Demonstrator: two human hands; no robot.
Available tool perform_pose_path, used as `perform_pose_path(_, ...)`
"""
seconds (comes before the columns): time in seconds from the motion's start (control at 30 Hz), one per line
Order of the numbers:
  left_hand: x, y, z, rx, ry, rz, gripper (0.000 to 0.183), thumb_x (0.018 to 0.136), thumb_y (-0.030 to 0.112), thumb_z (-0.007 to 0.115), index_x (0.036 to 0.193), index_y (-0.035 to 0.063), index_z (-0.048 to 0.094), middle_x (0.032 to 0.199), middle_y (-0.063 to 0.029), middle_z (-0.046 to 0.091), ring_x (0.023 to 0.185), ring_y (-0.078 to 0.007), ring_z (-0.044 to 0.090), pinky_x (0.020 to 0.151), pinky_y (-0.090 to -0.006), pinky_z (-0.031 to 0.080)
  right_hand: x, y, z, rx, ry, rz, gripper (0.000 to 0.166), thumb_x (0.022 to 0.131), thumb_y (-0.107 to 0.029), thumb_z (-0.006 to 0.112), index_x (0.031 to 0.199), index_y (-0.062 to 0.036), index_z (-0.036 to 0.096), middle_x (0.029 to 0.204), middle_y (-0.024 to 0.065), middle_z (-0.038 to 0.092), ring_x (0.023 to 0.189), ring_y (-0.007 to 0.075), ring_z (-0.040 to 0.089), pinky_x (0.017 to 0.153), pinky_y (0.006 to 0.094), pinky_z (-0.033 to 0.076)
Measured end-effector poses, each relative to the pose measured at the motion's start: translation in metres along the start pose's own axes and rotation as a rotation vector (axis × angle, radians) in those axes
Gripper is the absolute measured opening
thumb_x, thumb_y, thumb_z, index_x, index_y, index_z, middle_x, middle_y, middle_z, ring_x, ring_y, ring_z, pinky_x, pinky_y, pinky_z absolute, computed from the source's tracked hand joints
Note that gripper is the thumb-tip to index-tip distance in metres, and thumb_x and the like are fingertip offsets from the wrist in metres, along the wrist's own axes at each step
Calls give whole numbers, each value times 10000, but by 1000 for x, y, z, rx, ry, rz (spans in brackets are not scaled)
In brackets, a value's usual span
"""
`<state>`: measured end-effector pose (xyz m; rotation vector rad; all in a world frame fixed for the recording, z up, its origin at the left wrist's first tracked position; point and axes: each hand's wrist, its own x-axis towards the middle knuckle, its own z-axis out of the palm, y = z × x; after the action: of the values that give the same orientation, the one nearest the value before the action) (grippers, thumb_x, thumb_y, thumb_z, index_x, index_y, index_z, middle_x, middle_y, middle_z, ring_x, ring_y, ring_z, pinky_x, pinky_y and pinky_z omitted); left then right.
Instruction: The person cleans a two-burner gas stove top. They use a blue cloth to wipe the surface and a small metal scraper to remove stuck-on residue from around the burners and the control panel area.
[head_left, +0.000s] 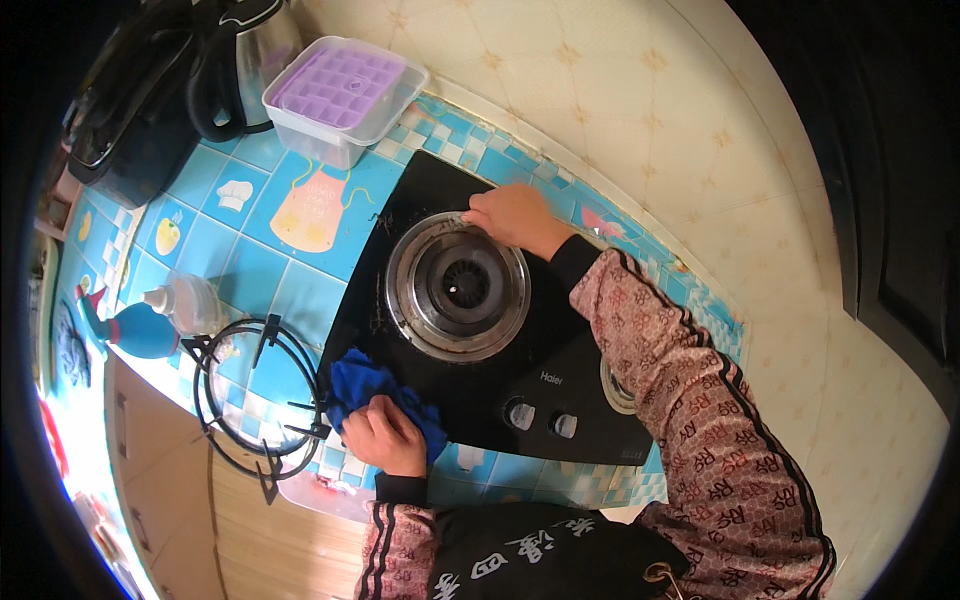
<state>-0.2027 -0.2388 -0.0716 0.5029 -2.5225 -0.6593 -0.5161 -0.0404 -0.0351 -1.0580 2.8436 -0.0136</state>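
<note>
A black glass gas hob (484, 405) lies before me, bearing the Haier name. My right hand (517, 215) has its fingers curled at the far rim of the burner's round metal drip pan (409, 330), seemingly pinching it. Inside that pan sits the dark burner head (465, 281). My left hand (384, 435) presses a crumpled blue cloth (364, 379) onto the hob's front left corner. Just left of the cloth, a black pan support (201, 390) rests on the tiled counter, partly over its front edge. Two control knobs (521, 415) are on the hob's front.
A clear plastic box (319, 146) holds a purple ice-cube tray (345, 82). Behind it are a steel kettle (259, 60) and a black appliance (135, 142). A blue spray bottle (142, 330) and a clear squeeze bottle (191, 300) stand left. My right sleeve partly covers a second burner (616, 386).
</note>
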Motion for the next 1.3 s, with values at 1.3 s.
perform_pose_path(1.3, -1, -2, 3, 11, 16, 9, 111, 849, 11, 651, 946, 66, 651, 783, -89, 553, 714, -312, 522, 633, -427, 370, 24, -21, -10, 95, -25, -274, 391, 961, -453, 544, 798, -121, 671, 713, 118, 658, 709, 355, 645, 594, 490, 470)
